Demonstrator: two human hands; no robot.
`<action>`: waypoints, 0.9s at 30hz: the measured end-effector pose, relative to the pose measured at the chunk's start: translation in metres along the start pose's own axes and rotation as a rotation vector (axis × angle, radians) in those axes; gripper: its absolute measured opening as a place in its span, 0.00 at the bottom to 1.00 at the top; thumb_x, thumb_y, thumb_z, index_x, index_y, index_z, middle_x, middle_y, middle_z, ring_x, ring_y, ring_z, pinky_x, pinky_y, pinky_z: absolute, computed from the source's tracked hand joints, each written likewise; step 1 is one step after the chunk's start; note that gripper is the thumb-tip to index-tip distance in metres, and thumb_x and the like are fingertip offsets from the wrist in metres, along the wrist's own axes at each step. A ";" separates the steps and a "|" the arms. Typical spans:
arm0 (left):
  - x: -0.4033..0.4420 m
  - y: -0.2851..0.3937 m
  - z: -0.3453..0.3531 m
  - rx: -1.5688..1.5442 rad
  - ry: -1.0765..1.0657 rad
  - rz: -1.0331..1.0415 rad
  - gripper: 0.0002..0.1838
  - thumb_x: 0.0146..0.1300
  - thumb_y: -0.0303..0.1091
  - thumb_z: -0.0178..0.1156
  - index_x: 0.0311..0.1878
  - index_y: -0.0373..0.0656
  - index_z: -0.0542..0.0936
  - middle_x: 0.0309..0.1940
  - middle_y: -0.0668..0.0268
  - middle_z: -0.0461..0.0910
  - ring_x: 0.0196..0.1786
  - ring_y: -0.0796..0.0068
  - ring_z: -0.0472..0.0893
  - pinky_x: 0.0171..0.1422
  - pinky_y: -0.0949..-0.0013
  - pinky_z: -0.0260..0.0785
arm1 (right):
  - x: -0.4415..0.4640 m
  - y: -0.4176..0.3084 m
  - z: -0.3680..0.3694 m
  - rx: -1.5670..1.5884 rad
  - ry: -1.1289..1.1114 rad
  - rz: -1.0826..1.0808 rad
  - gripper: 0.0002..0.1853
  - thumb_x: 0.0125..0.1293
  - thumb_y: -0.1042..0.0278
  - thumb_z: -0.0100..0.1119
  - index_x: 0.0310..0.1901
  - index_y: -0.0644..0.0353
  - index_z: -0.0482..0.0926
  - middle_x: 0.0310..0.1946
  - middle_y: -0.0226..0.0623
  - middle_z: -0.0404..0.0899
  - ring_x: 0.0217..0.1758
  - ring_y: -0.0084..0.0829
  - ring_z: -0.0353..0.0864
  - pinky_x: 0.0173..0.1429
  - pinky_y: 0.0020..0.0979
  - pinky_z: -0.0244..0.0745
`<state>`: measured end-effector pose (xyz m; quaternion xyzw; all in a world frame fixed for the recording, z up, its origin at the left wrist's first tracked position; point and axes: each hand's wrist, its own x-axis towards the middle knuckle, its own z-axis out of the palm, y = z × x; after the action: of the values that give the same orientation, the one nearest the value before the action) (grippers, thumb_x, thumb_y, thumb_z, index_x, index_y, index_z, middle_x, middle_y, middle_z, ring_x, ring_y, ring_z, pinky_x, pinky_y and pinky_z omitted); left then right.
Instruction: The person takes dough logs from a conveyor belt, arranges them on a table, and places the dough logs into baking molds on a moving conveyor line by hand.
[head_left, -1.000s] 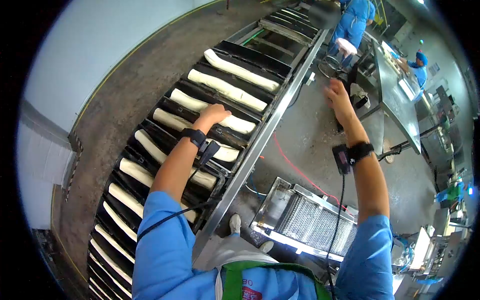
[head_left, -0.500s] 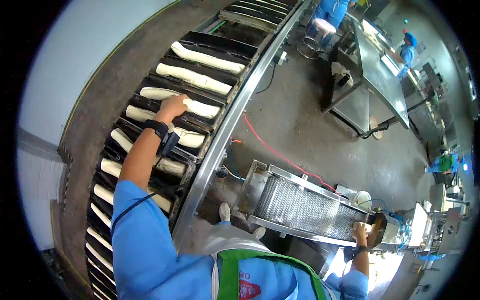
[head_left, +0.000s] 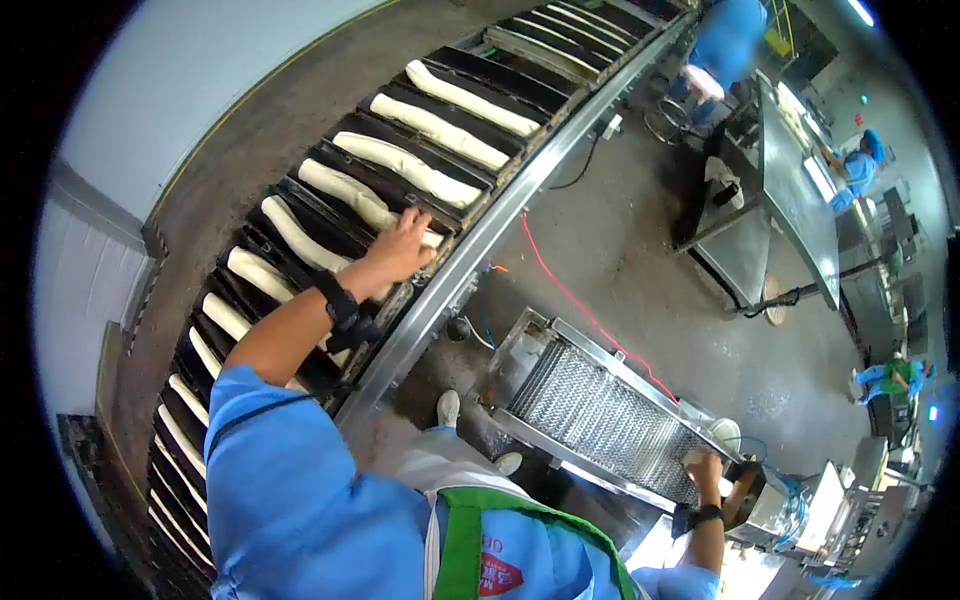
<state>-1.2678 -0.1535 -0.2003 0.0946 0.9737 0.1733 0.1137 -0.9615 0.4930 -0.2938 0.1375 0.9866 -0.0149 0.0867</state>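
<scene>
The left hand [head_left: 402,247], fingers loosely open, has shifted onto one dough strip [head_left: 345,188] in its black tray [head_left: 374,183], freeing the neighbouring strip [head_left: 408,169], while the right hand [head_left: 708,467] (grip unclear) is at the metal belt [head_left: 610,415].

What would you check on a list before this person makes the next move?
1. Left hand clear of the dough strip: not ok, it is over the end nearest the metal rail.
2. That strip lying fully in its black trough: cannot tell, the hand covers part.
3. Right hand at the mesh conveyor belt: ok, at its far end.
4. Right hand's grip: cannot tell, too small.
5. Co-workers away from both hands: ok.
</scene>
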 end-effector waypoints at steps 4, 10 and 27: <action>-0.004 -0.014 0.003 0.159 -0.185 0.154 0.34 0.54 0.49 0.46 0.61 0.41 0.52 0.60 0.52 0.50 0.64 0.53 0.48 0.63 0.53 0.43 | 0.029 -0.014 -0.121 0.106 0.063 0.283 0.23 0.36 0.69 0.63 0.39 0.63 0.72 0.31 0.46 0.75 0.36 0.41 0.74 0.42 0.34 0.68; 0.017 -0.012 0.001 0.139 -0.374 0.290 0.31 0.59 0.46 0.40 0.61 0.38 0.49 0.62 0.53 0.47 0.64 0.55 0.46 0.65 0.57 0.38 | 0.072 -0.076 -0.326 0.934 0.541 -0.011 0.20 0.56 0.61 0.52 0.48 0.63 0.67 0.38 0.32 0.72 0.34 0.21 0.71 0.29 0.20 0.66; 0.019 -0.024 0.026 0.043 -0.142 0.415 0.24 0.57 0.44 0.46 0.51 0.35 0.62 0.51 0.52 0.60 0.57 0.53 0.57 0.62 0.56 0.44 | 0.428 -0.486 -0.244 1.739 0.306 -0.358 0.22 0.56 0.72 0.51 0.51 0.58 0.56 0.34 0.33 0.66 0.34 0.26 0.68 0.33 0.27 0.66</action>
<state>-1.2828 -0.1637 -0.2361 0.3076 0.9262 0.1652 0.1420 -1.5403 0.1536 -0.1256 -0.0009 0.6342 -0.7509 -0.1841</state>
